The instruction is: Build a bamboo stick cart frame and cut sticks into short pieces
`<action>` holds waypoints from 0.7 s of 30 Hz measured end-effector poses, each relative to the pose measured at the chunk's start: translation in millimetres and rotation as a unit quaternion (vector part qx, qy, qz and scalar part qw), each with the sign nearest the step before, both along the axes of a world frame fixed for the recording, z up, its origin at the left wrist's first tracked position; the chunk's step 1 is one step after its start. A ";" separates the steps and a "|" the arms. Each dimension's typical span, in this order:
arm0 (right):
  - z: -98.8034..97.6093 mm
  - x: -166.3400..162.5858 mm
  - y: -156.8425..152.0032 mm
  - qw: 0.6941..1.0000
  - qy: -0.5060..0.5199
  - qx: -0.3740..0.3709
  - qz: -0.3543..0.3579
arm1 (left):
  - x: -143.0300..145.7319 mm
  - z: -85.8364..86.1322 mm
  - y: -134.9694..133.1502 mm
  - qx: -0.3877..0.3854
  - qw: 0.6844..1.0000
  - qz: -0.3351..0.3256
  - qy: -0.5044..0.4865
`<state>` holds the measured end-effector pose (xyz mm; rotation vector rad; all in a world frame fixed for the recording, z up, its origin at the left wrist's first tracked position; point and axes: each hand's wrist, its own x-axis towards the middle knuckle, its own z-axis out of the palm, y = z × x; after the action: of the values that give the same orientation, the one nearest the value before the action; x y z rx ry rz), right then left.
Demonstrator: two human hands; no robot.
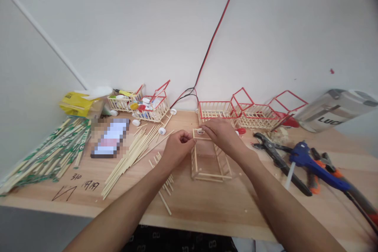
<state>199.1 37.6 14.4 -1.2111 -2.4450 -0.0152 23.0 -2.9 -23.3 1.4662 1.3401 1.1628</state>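
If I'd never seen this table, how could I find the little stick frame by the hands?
On the wooden table, find the left hand and right hand near the middle. Between them, reaching toward the table's near edge, is the pale stick frame. Unlike the stick baskets by the wall, it shows no red.

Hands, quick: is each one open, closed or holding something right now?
Left hand: curled at the frame; whether it holds anything cannot be told.
Right hand: bent over the frame's far end; grip cannot be told.
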 end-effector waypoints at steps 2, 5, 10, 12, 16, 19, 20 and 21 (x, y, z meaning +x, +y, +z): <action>1.3 -0.2 -2.2 1.000 -0.005 -0.002 -0.005 | 0.6 0.6 -1.5 0.001 1.000 -0.011 -0.003; 1.9 -1.0 -4.6 0.999 -0.023 -0.020 -0.021 | 1.6 1.6 -3.3 -0.013 1.000 -0.020 0.000; -0.6 -1.2 -4.3 0.998 -0.035 -0.042 -0.042 | 4.2 1.0 -4.0 -0.028 0.999 -0.013 -0.013; -1.6 -0.8 -3.8 0.998 -0.031 -0.043 -0.041 | 5.1 0.7 -4.3 -0.033 0.999 -0.015 -0.031; -1.9 -1.2 -3.5 0.998 -0.029 -0.043 -0.039 | 5.5 -0.4 -4.6 -0.032 0.999 -0.022 -0.038; -1.1 -2.4 -3.6 0.998 -0.033 -0.042 -0.041 | 5.2 -2.5 -3.7 -0.025 0.999 -0.021 -0.033; -0.8 -2.9 -3.6 0.998 -0.037 -0.042 -0.042 | 5.2 -3.1 -3.3 -0.023 0.999 -0.020 -0.032; -0.5 -3.3 -3.6 0.997 -0.041 -0.043 -0.045 | 5.2 -3.7 -3.0 -0.023 0.999 -0.019 -0.031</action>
<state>195.8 34.0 13.9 -1.3817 -2.4824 0.0142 28.3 -5.9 -26.9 1.4047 1.2835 1.1373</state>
